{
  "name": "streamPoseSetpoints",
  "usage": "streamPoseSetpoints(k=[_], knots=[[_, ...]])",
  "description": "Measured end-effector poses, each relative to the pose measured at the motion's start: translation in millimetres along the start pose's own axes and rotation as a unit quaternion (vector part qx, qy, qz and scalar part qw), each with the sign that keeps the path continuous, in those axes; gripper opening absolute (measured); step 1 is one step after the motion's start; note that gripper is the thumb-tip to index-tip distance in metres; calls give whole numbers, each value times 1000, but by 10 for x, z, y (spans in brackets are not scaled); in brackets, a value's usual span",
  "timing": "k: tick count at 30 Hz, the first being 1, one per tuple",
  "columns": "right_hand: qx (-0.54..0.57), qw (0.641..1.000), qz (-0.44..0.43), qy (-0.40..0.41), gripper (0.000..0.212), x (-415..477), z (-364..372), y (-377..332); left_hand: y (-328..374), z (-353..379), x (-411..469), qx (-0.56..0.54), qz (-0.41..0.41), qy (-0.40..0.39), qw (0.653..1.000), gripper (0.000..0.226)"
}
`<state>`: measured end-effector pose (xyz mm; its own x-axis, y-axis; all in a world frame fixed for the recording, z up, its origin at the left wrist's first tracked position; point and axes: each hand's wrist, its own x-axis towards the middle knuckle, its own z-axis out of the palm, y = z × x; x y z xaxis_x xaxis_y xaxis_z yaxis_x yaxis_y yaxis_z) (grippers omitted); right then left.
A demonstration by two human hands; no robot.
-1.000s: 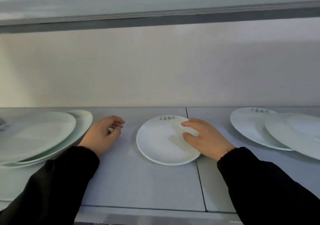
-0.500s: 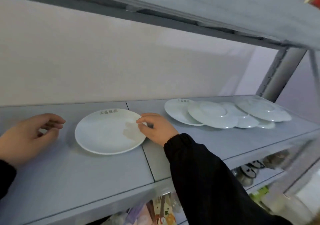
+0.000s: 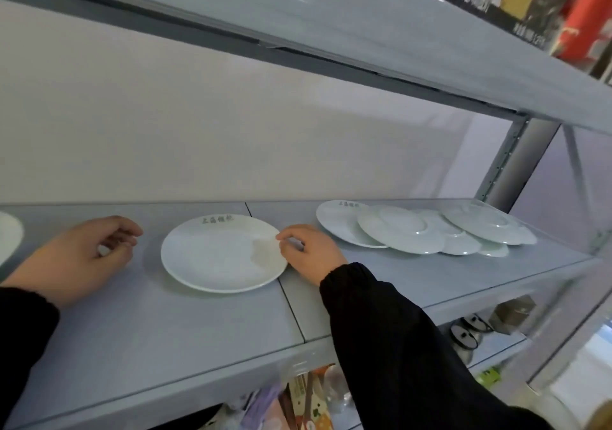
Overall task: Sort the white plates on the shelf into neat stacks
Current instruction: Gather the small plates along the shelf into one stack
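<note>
Nearest, blurred colourful packets (image 3: 298,396) are showing under the shelf (image 3: 165,347) edge, too smeared to identify. The black right sleeve (image 3: 397,347) is crossing in front of the lower board, where glass pot lids (image 3: 467,337) are lying. On the shelf, the left hand (image 3: 82,257) is resting with fingers loosely curled around nothing. The right hand (image 3: 311,254) is pinching the right rim of the single white plate (image 3: 215,257), which is lying flat between both hands. Farther right, overlapping white plates (image 3: 414,231) are fanning out, hiding each other's edges. Another plate (image 3: 10,234) is being cut off at the left.
</note>
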<state>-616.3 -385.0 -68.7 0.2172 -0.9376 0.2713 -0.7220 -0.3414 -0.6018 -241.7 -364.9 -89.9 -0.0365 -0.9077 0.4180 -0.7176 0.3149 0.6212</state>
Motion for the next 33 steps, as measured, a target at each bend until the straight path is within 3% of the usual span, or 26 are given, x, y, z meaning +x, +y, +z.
streamPoseSetpoints(k=[3,9,17,21,25,28,30,33], knots=[[1,1000,-1,25,25,-30,-61,-18,33,-17,-16,-8,2,5,1000,34],[-90,996,-24,-2,34,-69,-135,168,202,-63,-101,21,17,-19,999,22],[-138,990,-41,1,33,-20,-75,191,288,-128,-160,44,27,-41,998,23],[-204,977,-45,43,44,-88,-353,342,288,-98,-131,27,22,-38,999,18],[-357,933,18,27,69,-220,-869,736,153,-86,-75,24,18,-32,999,34],[-425,898,116,-12,86,-259,-1268,976,154,-94,-69,24,12,-44,999,40],[-444,879,169,-41,88,-272,-1413,1060,170,-104,-77,19,5,-45,999,39],[-454,874,173,-27,75,-293,-1434,1099,175,-117,-81,11,-11,-45,999,39]])
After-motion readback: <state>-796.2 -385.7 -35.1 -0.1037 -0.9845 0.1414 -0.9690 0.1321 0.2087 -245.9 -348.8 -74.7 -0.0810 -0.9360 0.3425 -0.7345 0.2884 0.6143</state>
